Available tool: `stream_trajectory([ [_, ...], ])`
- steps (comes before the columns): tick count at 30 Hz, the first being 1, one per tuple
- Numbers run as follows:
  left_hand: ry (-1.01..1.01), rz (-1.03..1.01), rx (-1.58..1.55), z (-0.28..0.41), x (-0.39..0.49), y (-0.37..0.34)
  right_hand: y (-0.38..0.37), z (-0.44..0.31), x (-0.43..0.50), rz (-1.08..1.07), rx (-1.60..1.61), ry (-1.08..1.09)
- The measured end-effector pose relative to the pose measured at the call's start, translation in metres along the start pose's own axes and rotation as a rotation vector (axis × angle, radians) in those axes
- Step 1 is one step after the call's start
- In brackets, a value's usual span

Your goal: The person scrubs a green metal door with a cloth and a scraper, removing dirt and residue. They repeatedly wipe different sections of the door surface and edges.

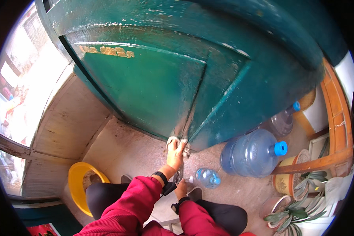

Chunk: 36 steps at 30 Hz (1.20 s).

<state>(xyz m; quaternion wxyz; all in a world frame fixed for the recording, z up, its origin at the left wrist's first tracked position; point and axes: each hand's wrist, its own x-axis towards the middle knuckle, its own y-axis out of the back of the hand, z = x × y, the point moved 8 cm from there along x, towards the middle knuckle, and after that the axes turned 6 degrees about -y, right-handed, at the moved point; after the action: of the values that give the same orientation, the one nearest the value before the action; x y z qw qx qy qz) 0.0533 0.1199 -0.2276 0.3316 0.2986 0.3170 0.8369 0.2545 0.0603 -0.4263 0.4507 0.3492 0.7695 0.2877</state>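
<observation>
My left hand [174,155], at the end of the arm from the lower left, presses a whitish rag [173,139] against the bottom edge of a green painted wooden door [153,85]. Just below it, my right hand [181,189] is closed around a dark narrow object [178,176] that I cannot identify; the left wrist partly hides it. The door has raised panel edges, a patch of peeling tan material and whitish specks. Brownish smears mark the door above the rag. A small clear plastic bottle [207,178] with a blue top lies right of my right hand.
A yellow plastic basin [73,188] stands left of my knees. To the right are a large blue water jug [247,153], another jug [281,122], a wooden frame [315,165] and potted plants [298,212]. A window [26,76] borders the left side.
</observation>
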Motion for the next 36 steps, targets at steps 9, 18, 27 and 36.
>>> stream_trajectory([
  [9, 0.305, -0.223, 0.002, -0.095, -0.034, -0.033, 0.001, -0.005, 0.012, 0.052, -0.09, -0.01],
  [18, 0.656, 0.166, 0.024, -0.177, -0.006, 0.154, -0.032, -0.028, 0.044, -0.099, 0.547, -0.099],
  [27, 0.445, 0.301, -0.588, -0.055, 0.038, 0.268, 0.164, -0.184, -0.054, -0.193, 0.777, 0.387],
  [36, 0.089, 0.328, -0.187, 0.025, 0.065, 0.269, 0.458, -0.338, -0.19, 0.201, 0.372, 1.049],
])
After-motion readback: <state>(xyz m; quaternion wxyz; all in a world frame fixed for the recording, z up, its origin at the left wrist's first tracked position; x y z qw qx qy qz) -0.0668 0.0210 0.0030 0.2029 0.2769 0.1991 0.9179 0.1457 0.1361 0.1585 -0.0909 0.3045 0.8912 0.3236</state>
